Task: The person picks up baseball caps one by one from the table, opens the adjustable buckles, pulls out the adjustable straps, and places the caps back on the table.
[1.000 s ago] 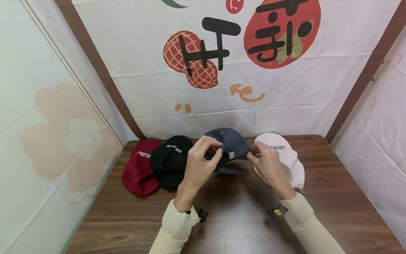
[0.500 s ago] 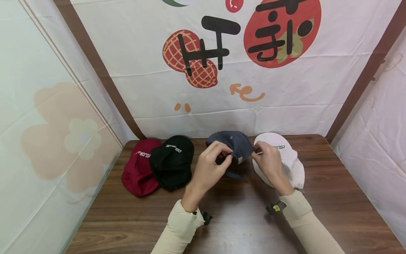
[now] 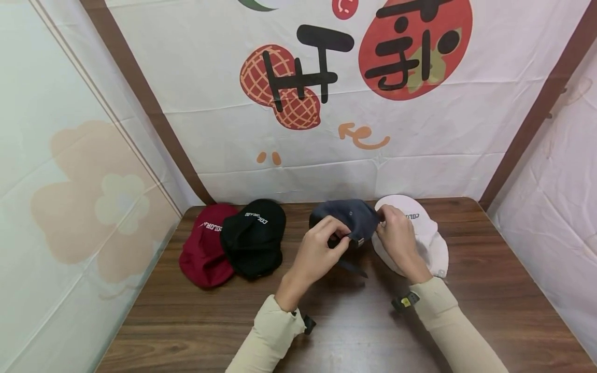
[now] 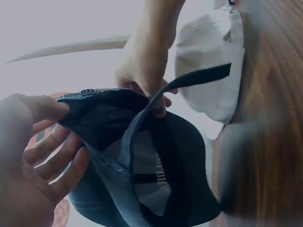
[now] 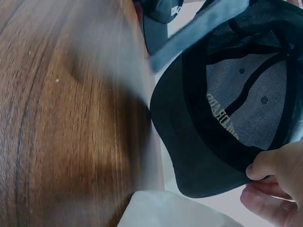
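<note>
A dark navy baseball cap (image 3: 351,213) is held at the back of the table between my two hands. My left hand (image 3: 319,246) pinches its edge beside a small metal buckle (image 4: 88,92). My right hand (image 3: 397,235) pinches the rim on the other side, near the brim (image 5: 189,161) in the right wrist view. In the left wrist view, a long adjusting strap (image 4: 201,78) hangs loose from the cap with its end free. The cap's inside shows, with stitching (image 5: 221,113) of lettering seen from behind.
A white cap (image 3: 426,238) lies just right of the navy one, partly behind my right hand. On the left, a black cap (image 3: 252,248) overlaps a dark red cap (image 3: 205,259). The wooden table (image 3: 186,331) ends at a printed cloth wall (image 3: 326,176).
Both hands have lowered the navy cap slightly, and my left hand has moved right and toward the body. The crown has tilted, and the strap now hangs lower beneath it.
</note>
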Demonstrator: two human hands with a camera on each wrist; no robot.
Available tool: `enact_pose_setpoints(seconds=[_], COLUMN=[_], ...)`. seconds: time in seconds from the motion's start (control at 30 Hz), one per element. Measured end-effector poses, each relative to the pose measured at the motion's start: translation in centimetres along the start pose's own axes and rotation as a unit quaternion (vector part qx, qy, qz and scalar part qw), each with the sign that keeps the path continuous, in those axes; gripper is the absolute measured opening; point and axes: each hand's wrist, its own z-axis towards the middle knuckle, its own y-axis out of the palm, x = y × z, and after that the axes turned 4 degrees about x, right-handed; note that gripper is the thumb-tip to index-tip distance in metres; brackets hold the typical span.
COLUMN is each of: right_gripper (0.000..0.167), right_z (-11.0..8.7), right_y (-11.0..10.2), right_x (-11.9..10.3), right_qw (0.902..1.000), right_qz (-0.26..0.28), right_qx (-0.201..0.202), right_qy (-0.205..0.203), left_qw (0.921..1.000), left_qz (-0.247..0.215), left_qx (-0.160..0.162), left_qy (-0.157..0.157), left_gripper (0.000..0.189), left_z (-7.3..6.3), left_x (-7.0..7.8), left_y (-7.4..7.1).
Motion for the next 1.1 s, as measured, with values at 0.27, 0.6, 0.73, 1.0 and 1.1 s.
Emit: enact_pose_setpoints(seconds=[0.27, 0.6, 0.73, 1.0, 1.1], right_gripper=[0.02, 0.021, 0.022, 0.018, 0.018], right_z=[-0.1, -0.3, -0.5, -0.5, -0.5], right_y=[0.7, 1.4, 1.6, 1.8, 1.9], right_x=[1.1, 2.1, 2.4, 2.7, 2.7], right_qw=[0.9984, 0.9952, 0.9941, 0.9894, 0.9873], right_qz=[-0.052, -0.082, -0.095, -0.123, -0.129], right_qx=[0.01, 0.002, -0.016, -0.055, -0.074], right_qy=[-0.019, -0.053, -0.05, -0.054, -0.056], left_qw=[0.9994, 0.9967, 0.9955, 0.9932, 0.9916], left_qz=[0.009, 0.009, 0.009, 0.008, 0.015], left_qx=[-0.029, -0.059, -0.067, -0.077, -0.09], left_qy=[-0.019, -0.054, -0.067, -0.086, -0.092], left_gripper=[0.009, 0.008, 0.008, 0.008, 0.008], left_z=[-0.4, -0.8, -1.0, -1.4, -1.7], left_x=[-0.6, -1.3, -1.6, -2.4, -2.8], left_y=[1.1, 2.2, 2.7, 3.7, 4.1])
